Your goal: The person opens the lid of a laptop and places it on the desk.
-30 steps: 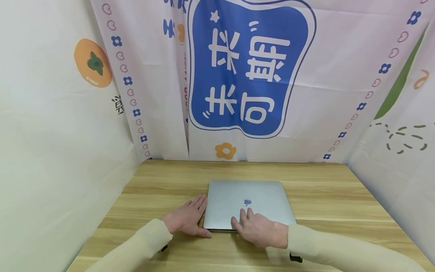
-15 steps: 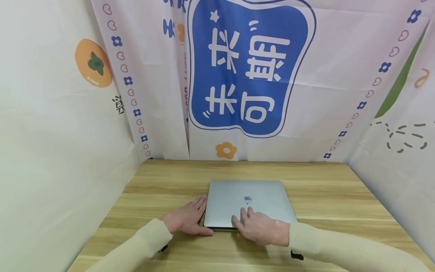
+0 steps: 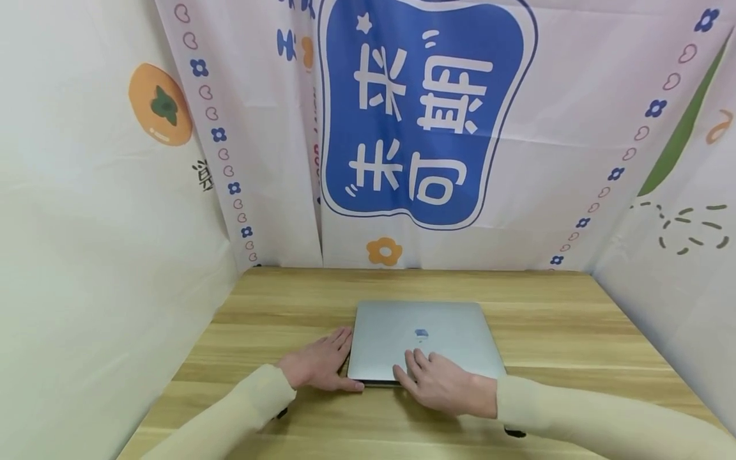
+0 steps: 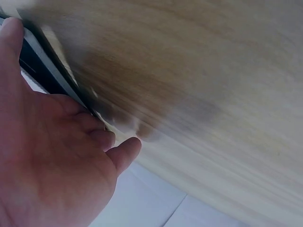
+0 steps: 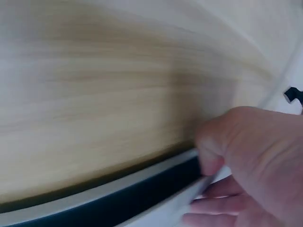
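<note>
A silver laptop [image 3: 382, 345] with a fruit-shaped logo lies on the wooden table, its front edge toward me. Along that edge a narrow dark gap parts the lid [image 5: 163, 208] from the base [image 5: 90, 197] in the right wrist view. My right hand [image 3: 443, 385] pinches the lid at the front edge, thumb under it and fingers on top. My left hand [image 3: 322, 364] rests on the table against the laptop's left side, fingers extended along it. Its thumb [image 4: 12, 35] touches the front left corner in the left wrist view.
The wooden table [image 3: 276, 300] runs back to a printed white cloth [image 3: 575, 128] with a blue emblem. White cloth also hangs along the left and right sides. Dark wrist straps show under both pale sleeves.
The front edge of the lid has risen slightly, with the right hand gripping it, and the dark gap shows more. The left hand has stayed at the laptop's side. The head view has shifted slightly.
</note>
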{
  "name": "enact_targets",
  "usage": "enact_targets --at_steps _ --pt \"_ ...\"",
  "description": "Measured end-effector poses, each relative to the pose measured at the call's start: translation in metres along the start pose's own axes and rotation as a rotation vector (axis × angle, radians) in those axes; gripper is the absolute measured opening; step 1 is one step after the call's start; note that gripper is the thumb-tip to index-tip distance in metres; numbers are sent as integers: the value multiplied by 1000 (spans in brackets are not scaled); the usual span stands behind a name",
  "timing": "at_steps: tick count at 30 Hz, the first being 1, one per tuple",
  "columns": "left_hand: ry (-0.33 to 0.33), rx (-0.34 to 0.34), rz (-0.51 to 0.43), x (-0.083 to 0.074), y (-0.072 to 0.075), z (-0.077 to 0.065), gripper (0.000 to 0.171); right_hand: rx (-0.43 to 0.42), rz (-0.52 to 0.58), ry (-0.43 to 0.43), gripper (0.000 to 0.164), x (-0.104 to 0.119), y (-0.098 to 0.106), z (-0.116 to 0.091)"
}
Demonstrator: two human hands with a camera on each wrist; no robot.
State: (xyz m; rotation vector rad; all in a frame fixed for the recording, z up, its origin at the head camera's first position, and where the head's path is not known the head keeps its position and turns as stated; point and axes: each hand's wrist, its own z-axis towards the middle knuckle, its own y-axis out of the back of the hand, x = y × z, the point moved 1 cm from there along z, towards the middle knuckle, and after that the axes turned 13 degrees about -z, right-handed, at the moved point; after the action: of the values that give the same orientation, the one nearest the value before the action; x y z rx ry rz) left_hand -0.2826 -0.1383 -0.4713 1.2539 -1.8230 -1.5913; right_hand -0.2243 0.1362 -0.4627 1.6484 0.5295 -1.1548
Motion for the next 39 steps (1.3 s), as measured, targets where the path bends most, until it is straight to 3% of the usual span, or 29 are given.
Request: enact_targets --at_steps 12,19,39 --pt "-24 13 11 1 2 2 119 -283 -24 154 44 -3 -33 -14" --pt "-35 24 7 3 1 4 119 -403 -44 167 44 -7 -39 -20" --pt "-68 13 3 5 4 7 120 -398 -10 177 42 -30 -35 -22"
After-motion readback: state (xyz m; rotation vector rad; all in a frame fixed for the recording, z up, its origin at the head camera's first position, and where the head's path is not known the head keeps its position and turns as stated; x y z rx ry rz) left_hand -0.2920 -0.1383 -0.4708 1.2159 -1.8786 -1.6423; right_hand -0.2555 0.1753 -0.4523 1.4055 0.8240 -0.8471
